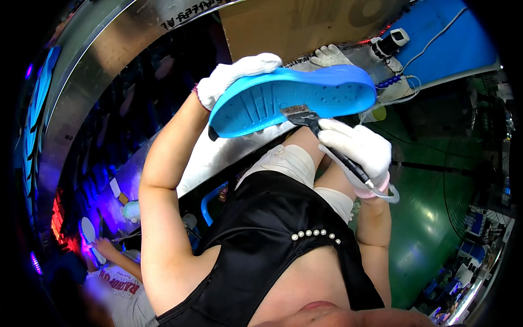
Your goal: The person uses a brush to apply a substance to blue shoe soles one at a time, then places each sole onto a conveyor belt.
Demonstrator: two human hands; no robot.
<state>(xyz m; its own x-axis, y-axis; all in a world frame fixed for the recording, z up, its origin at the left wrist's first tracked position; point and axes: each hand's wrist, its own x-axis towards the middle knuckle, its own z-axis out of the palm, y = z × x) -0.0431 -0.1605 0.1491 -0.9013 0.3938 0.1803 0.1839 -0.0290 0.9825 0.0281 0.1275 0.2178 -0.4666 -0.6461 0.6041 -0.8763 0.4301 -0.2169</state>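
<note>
A bright blue shoe sole (327, 95) is tilted so its hollow inner side faces me. Its heel end is at the left and the wider toe end at the right. My left hand (237, 79), in a white knit glove, grips the far rim near the heel. In my right hand (359, 150), also white-gloved, is a black-handled brush (305, 117). A clear tube runs from the rear of the handle. The bristles touch or nearly touch the sole's inner face near its middle. My right fingertips wrap the handle and are partly hidden.
A metal ledge (212, 158) lies under the sole. Beyond stand a cardboard sheet (272, 30), a spare white glove (329, 55) and a black-and-white device (392, 41) by a blue surface (444, 43). At lower left another person's hand (103, 248) holds a sole.
</note>
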